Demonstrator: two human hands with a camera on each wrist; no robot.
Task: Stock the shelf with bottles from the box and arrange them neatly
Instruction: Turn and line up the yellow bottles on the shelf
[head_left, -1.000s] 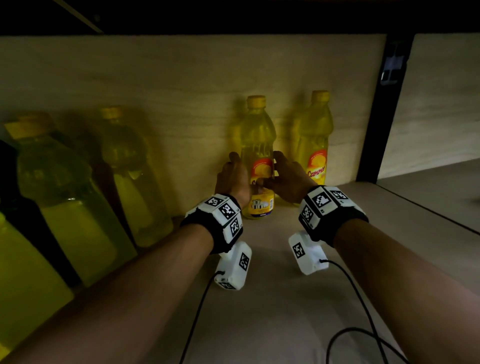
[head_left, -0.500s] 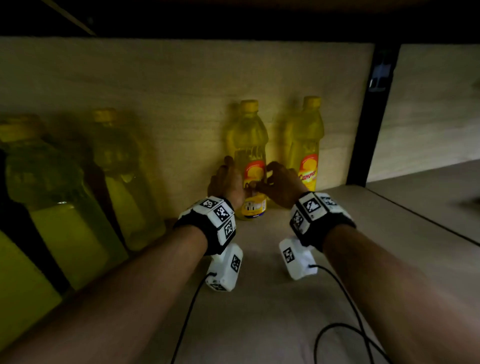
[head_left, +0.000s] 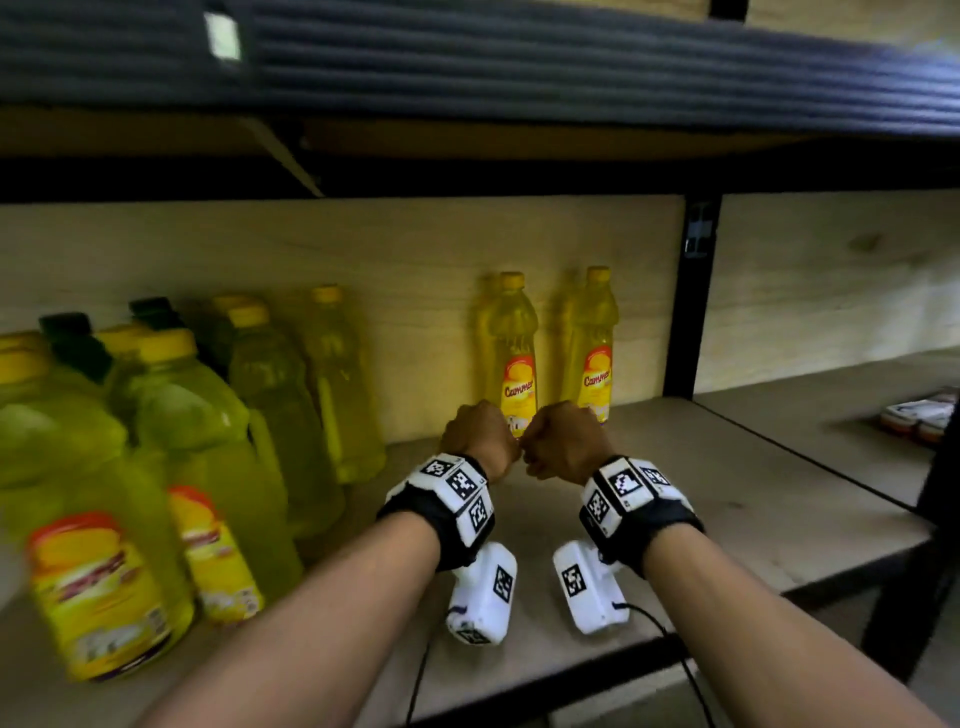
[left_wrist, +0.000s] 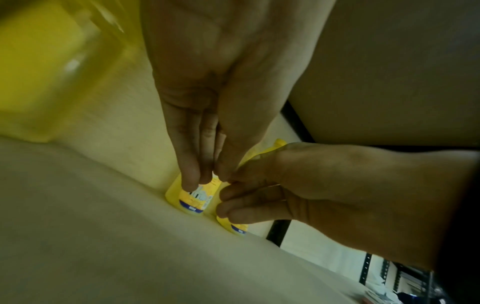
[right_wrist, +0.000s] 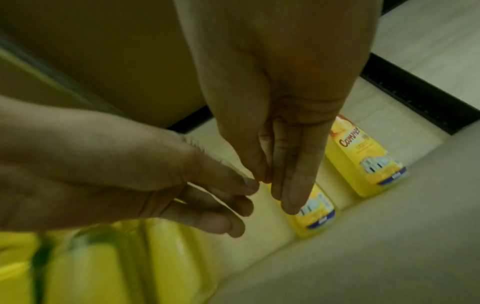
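Two slim yellow plastic oil bottles (head_left: 508, 358) upright at back of wooden shelf (head_left: 727, 499), neat pair. Your left hand (head_left: 480, 436), right hand (head_left: 566, 439) relaxed, holding nothing. Box not visible; remaining stock unknown.

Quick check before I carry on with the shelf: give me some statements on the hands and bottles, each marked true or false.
1. Two small Cammer bottles stand side by side at the back panel. True: the left Cammer bottle and the right Cammer bottle.
2. The right hand grips a bottle by its top. False: it holds nothing and sits low in front of the bottles, close beside the left hand.
3. Large yellow jugs fill the left end of the shelf. True.
4. One Cammer bottle lies on its side. False: both are upright.
5. The right Cammer bottle stands right of the black post. False: it is left of it.
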